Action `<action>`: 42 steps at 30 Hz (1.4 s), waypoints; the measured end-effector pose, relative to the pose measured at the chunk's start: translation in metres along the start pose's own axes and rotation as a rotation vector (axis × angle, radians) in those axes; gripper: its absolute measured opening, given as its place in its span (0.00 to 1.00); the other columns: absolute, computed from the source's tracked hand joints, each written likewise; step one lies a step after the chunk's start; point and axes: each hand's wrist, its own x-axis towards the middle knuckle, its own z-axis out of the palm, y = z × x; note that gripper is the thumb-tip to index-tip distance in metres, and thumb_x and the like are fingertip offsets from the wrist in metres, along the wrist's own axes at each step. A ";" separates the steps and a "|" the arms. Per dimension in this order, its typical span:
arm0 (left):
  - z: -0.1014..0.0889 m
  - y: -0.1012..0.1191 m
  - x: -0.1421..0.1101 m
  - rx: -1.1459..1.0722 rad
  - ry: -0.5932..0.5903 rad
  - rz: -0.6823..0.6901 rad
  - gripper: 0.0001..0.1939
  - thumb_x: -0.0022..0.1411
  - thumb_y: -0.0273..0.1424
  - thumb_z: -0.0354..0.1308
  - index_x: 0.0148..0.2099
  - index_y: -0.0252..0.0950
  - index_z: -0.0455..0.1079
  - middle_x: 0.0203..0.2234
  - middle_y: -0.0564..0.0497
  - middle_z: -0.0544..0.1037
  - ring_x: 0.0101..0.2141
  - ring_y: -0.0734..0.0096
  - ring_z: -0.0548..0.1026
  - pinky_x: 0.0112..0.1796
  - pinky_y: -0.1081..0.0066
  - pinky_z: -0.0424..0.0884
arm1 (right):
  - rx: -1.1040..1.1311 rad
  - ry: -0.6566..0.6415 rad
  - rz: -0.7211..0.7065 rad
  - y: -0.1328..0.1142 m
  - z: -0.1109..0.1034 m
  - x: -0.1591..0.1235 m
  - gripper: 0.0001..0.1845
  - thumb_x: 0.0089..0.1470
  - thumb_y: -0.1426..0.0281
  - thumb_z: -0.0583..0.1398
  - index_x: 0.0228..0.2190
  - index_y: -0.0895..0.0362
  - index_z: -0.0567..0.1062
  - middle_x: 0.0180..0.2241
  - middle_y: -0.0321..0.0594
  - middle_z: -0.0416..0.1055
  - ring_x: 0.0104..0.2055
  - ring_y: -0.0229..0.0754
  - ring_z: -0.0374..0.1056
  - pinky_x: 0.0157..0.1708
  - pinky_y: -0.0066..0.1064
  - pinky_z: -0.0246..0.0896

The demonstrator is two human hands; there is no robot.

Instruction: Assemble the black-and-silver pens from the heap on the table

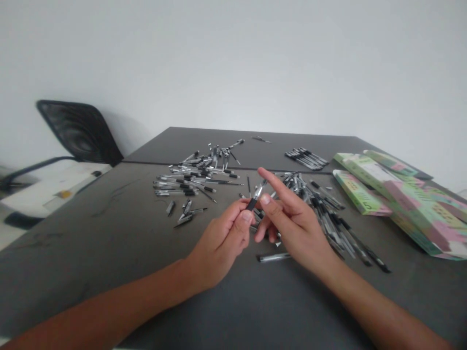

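Note:
My left hand (pixel 221 238) pinches a clear ballpoint pen with a black grip (pixel 256 196) between thumb and fingertips. My right hand (pixel 294 223) is beside it, with the index finger extended and the thumb almost touching the pen. Below my right hand lies a loose clear pen barrel (pixel 273 257). Behind and under my hands spreads a loose pile of black-and-clear pens (pixel 321 214). A second scattered pile of pens (pixel 193 177) lies to the left, and a tighter row of pens (pixel 306 158) sits farther back.
The dark grey table (pixel 91 243) has a seam across it. Green and pink printed boxes (pixel 426 218) are stacked at the right, with a flat one (pixel 359 192) near them. A black chair back (pixel 78 131) stands beyond the left table edge.

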 end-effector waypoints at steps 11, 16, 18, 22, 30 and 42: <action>-0.007 -0.010 0.006 0.012 -0.008 -0.039 0.31 0.79 0.54 0.42 0.34 0.36 0.67 0.19 0.56 0.73 0.17 0.78 0.68 0.22 0.76 0.63 | 0.040 -0.068 -0.079 0.007 0.005 0.006 0.15 0.64 0.57 0.68 0.49 0.49 0.85 0.56 0.39 0.82 0.54 0.45 0.78 0.56 0.40 0.72; -0.007 -0.015 0.009 0.008 0.016 0.000 0.32 0.79 0.55 0.40 0.54 0.33 0.72 0.31 0.47 0.84 0.25 0.70 0.79 0.26 0.72 0.67 | 0.096 0.148 -0.157 -0.009 -0.019 0.013 0.15 0.68 0.54 0.64 0.47 0.51 0.79 0.54 0.43 0.82 0.53 0.43 0.78 0.51 0.35 0.72; -0.008 -0.015 0.010 0.040 0.039 0.032 0.31 0.80 0.53 0.40 0.59 0.33 0.71 0.36 0.45 0.85 0.30 0.67 0.80 0.28 0.71 0.68 | 0.116 0.305 -0.227 -0.019 -0.041 0.021 0.15 0.68 0.53 0.63 0.47 0.50 0.75 0.46 0.41 0.85 0.46 0.41 0.79 0.47 0.34 0.72; -0.010 -0.012 0.009 0.137 0.061 0.094 0.30 0.81 0.50 0.39 0.57 0.34 0.72 0.37 0.45 0.84 0.33 0.66 0.79 0.34 0.68 0.70 | -0.329 0.508 -0.232 -0.034 -0.103 0.057 0.22 0.67 0.47 0.59 0.44 0.54 0.75 0.43 0.43 0.84 0.35 0.38 0.75 0.38 0.29 0.70; -0.017 -0.010 0.003 0.318 0.016 0.242 0.25 0.82 0.46 0.40 0.56 0.37 0.74 0.38 0.48 0.82 0.37 0.65 0.78 0.43 0.65 0.71 | -1.282 0.314 0.245 -0.002 -0.191 0.137 0.14 0.61 0.58 0.67 0.40 0.54 0.88 0.37 0.44 0.86 0.45 0.51 0.80 0.45 0.34 0.68; -0.016 -0.006 0.001 0.470 -0.024 0.395 0.14 0.79 0.37 0.49 0.55 0.40 0.73 0.38 0.49 0.84 0.38 0.65 0.82 0.41 0.68 0.74 | -1.504 0.150 0.462 0.052 -0.212 0.179 0.20 0.68 0.59 0.64 0.56 0.55 0.77 0.57 0.47 0.75 0.54 0.50 0.75 0.53 0.48 0.75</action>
